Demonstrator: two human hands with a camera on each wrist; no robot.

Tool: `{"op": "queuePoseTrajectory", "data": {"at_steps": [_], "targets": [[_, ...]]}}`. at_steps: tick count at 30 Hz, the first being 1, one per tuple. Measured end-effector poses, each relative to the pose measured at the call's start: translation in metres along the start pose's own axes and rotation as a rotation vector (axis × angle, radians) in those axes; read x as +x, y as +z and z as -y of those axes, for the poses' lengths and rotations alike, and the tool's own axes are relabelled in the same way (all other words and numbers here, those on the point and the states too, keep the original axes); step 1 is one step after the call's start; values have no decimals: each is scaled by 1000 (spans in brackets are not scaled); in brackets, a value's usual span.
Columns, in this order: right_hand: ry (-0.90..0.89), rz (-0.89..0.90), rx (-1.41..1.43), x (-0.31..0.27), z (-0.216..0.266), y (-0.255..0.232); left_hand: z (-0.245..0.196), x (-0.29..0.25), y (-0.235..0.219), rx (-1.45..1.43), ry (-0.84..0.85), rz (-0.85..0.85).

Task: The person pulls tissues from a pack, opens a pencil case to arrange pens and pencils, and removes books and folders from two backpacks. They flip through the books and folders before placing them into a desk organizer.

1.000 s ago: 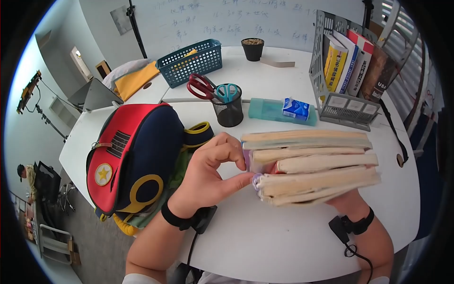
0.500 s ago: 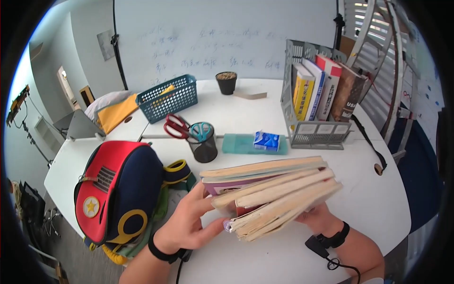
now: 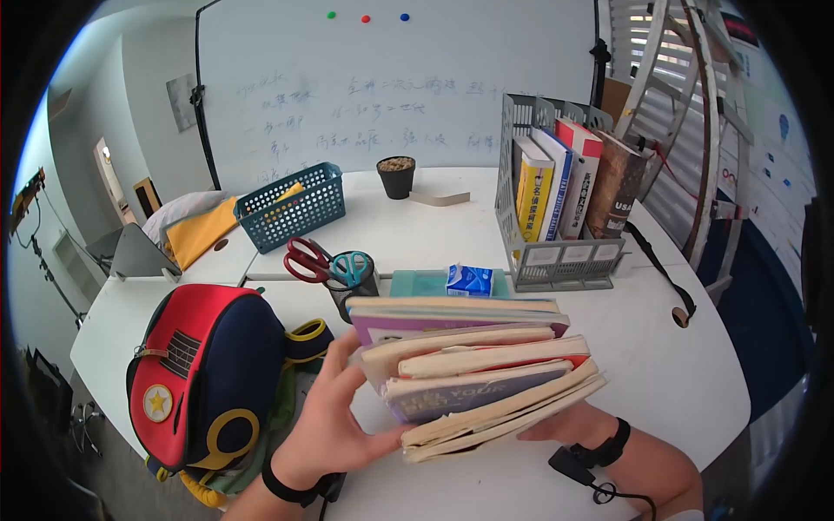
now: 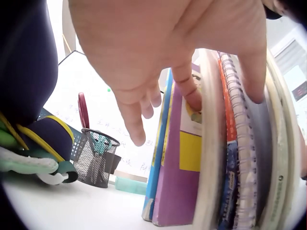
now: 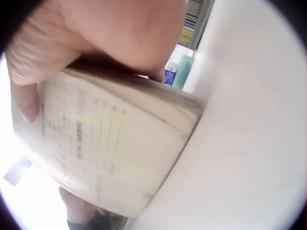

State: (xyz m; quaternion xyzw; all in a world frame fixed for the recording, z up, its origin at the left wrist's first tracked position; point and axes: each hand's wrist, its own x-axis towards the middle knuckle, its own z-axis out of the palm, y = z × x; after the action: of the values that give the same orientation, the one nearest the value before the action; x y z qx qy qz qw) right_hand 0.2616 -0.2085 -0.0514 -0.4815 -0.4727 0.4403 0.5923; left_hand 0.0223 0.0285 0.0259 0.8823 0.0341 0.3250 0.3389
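Both hands are at a stack of books (image 3: pixel 486 358), held on edge close over the table. My left hand (image 3: pixel 323 425) grips several of them at the left end, thumb and fingers spread. In the left wrist view a finger reaches beside a purple book (image 4: pixel 175 191), and the thumb lies past a spiral-bound notebook (image 4: pixel 245 177). At the opposite end my right hand (image 3: pixel 573 424) holds the stack. Its thumb presses on the outermost book's pale printed cover (image 5: pixel 96 139) in the right wrist view; its other fingers are mostly hidden.
A red and navy backpack (image 3: pixel 239 347) stands at the left. Behind the stack are a mesh pen cup (image 3: pixel 346 300) with scissors, a teal case (image 3: pixel 417 283) and a blue-white pack (image 3: pixel 470 280). Farther back are a basket (image 3: pixel 291 213), a plant pot (image 3: pixel 396 181) and a grey book rack (image 3: pixel 565 263).
The stack has come down and left in the head view, which has also shifted. The books have fanned apart, showing more of their covers. Both hands stay on them.
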Motion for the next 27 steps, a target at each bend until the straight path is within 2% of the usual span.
{"op": "queuePoseTrajectory", "data": {"at_steps": [1,3,4,7,8,9,10,11,13,14,16,18,19,22,23,24,25,27], "targets": [[-4,-3,3,1,-4,-1,1,-2,7,2,2,4],[-209,97,-327,7,-13,-2,5,-8,21,-116,-51,-21],[-210,98,-324,8,-9,1,0,-9,24,-176,-131,-23],[95,-242,556,9,14,16,3,-13,21,-235,-94,5],[143,-281,259,2,-11,0,1,-14,17,-308,-134,9],[-194,-240,-529,6,-11,-7,-5,-12,11,-379,-172,10],[-129,-228,-310,12,-1,-9,5,-20,13,-614,-285,-25],[-64,-217,-89,16,11,-9,12,-23,8,-771,-294,-19],[-43,-254,-57,16,21,-5,17,-23,6,-776,-228,-60],[-93,-258,-87,16,18,-5,15,-23,7,-776,-231,-56],[-131,-263,-111,13,14,-5,9,-29,13,-817,-178,-275],[11,-204,-99,10,20,-8,15,-38,7,-748,-181,-311],[8,-212,-92,10,21,-7,16,-39,4,-678,-176,-342],[22,-181,-136,13,21,-1,13,-36,3,-754,-134,-445],[-56,-171,-133,14,21,3,13,-37,4,-828,-118,-498],[-130,-158,-130,14,19,5,12,-41,7,-831,-181,-516],[-128,-163,-123,12,16,5,9,-42,15,-830,-188,-509],[-187,-110,-497,10,11,2,1,-44,30,-693,-158,-460]]}}
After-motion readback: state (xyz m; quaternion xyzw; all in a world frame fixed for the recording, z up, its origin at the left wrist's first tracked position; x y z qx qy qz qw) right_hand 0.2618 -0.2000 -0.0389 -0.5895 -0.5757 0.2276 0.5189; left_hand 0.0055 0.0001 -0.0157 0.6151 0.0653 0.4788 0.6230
